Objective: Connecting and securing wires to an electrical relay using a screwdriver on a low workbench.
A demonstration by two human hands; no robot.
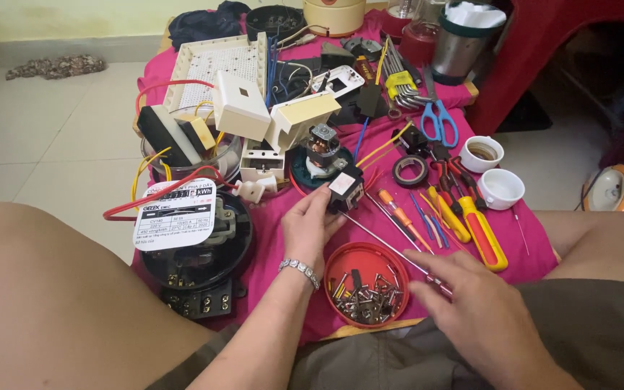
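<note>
Small electrical repair laid out on a pink-covered counter (521, 249)

The black electricity meter (196, 245) sits near left; the red lid of screws (367, 284) lies within reach; the left hand (312, 224) clamps the small black motor block (344, 189) steady, while the right hand (482, 310) pinches a thin metal rod (388, 244) aimed at it.

A lid (367, 283) holding screws (367, 297) lies between both hands, pliers (471, 217) to its right.
</note>
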